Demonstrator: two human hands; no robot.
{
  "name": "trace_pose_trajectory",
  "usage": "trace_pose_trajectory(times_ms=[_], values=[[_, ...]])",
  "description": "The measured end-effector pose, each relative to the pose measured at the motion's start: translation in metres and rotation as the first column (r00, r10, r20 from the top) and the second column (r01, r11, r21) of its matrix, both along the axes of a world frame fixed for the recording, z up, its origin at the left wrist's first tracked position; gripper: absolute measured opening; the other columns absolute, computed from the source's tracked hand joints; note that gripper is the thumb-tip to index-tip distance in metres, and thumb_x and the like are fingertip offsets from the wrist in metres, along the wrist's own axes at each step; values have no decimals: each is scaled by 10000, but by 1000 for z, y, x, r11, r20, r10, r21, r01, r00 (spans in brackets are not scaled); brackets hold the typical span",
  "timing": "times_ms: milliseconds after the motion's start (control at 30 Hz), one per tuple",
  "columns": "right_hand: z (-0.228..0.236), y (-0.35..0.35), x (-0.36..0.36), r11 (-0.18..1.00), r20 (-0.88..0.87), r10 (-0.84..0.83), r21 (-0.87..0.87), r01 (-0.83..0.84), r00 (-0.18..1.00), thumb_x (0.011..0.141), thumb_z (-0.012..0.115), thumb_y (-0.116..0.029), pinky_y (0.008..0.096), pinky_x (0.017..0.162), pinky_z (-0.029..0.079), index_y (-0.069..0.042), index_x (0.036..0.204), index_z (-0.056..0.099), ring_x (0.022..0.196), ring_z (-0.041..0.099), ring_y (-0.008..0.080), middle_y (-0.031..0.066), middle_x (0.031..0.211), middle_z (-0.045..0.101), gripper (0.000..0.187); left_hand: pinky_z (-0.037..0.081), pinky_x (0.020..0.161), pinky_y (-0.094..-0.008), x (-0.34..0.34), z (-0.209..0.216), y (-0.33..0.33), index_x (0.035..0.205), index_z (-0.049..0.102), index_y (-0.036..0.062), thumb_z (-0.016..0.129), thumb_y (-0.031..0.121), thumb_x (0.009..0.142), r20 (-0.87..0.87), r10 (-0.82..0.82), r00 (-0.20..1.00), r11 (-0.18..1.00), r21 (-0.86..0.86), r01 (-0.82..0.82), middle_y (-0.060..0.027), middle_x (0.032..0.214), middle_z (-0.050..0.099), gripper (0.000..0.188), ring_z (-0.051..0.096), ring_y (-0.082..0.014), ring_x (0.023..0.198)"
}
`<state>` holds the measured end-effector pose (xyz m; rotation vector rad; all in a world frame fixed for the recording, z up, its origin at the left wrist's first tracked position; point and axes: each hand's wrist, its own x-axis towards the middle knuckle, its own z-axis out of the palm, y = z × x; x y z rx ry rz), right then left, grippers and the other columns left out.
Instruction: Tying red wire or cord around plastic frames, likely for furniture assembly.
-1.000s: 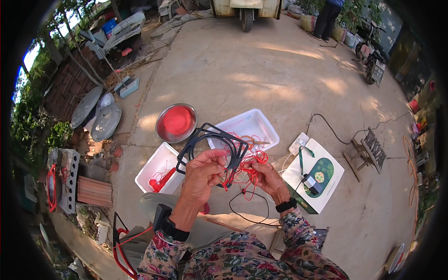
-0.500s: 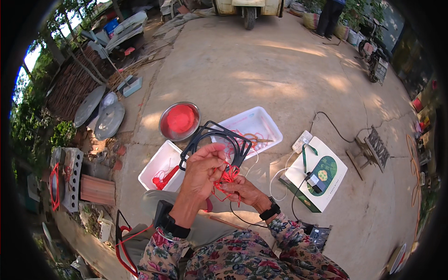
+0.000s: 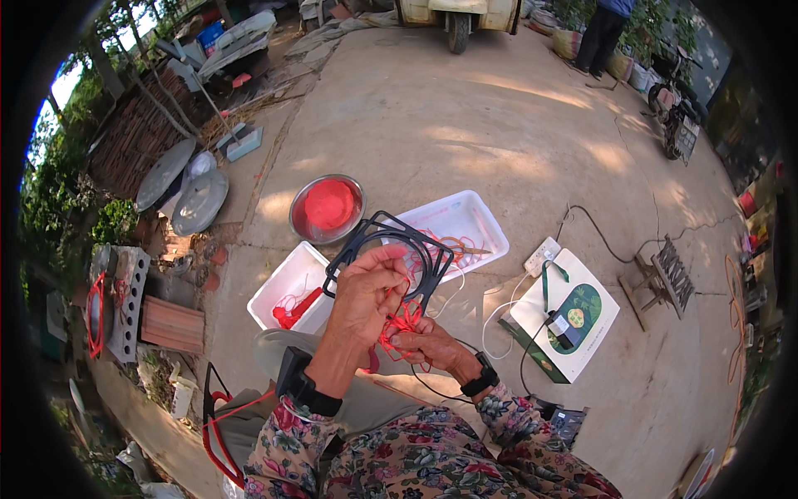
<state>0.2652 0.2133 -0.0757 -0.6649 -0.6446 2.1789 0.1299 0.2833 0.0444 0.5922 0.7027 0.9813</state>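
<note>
A loose, looped bundle of red cord point(image 3: 401, 323) is in front of me. My right hand point(image 3: 436, 343) grips it from the right, thumb on top. Just above, my left hand point(image 3: 359, 301) is closed in a pinch on a strand of the same red cord that runs up from the bundle. Beyond my left hand is a black metal stand point(image 3: 432, 283) with a round ring. A white plastic tray point(image 3: 482, 216) behind it holds tangled red cord and a pair of scissors point(image 3: 460, 248). The white bin point(image 3: 268, 287) at left contains a red roll point(image 3: 297, 309) of cord.
A steel bowl point(image 3: 359, 218) with something red inside stands beyond the bin. To the right lie a white and green box point(image 3: 594, 312), a power strip point(image 3: 542, 256) and cables. A red-handled item point(image 3: 218, 445) rests at lower left. A person point(image 3: 605, 37) stands far off near a motorbike point(image 3: 677, 125).
My left hand has risen slightly away from my right hand, drawing the strand upward. The view has shifted a little, so the surroundings appear farther right.
</note>
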Motion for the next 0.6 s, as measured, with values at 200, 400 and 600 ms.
trace_pose_trajectory(times_ms=[200, 400, 600], values=[[-6, -16, -1, 997, 315, 6, 74, -31, 949, 864, 648, -132, 180, 417, 238, -76, 1026, 616, 484, 360, 2, -68, 687, 531, 175, 338, 412, -181, -9, 2, 5, 1062, 576, -19, 517, -105, 742, 31, 58, 998, 998, 35, -59, -62, 840, 578, 337, 530, -123, 631], [-30, -19, 14, 985, 219, -89, -127, 119, 972, 854, 657, -145, 178, 395, 226, -79, 1008, 615, 459, 350, 0, -65, 666, 514, 173, 337, 405, -187, -12, -7, 15, 1051, 578, -17, 520, -113, 737, 17, 134, 991, 991, 7, -134, -77, 859, 583, 334, 540, -137, 633], [-26, -18, 20, 981, 271, -148, -82, 176, 951, 856, 649, -138, 190, 384, 231, -67, 943, 612, 428, 343, 21, -54, 640, 493, 119, 335, 403, -190, -19, 1, 14, 1030, 580, -21, 533, -110, 738, 17, 180, 984, 982, 59, -181, -73, 836, 580, 309, 549, -140, 640]])
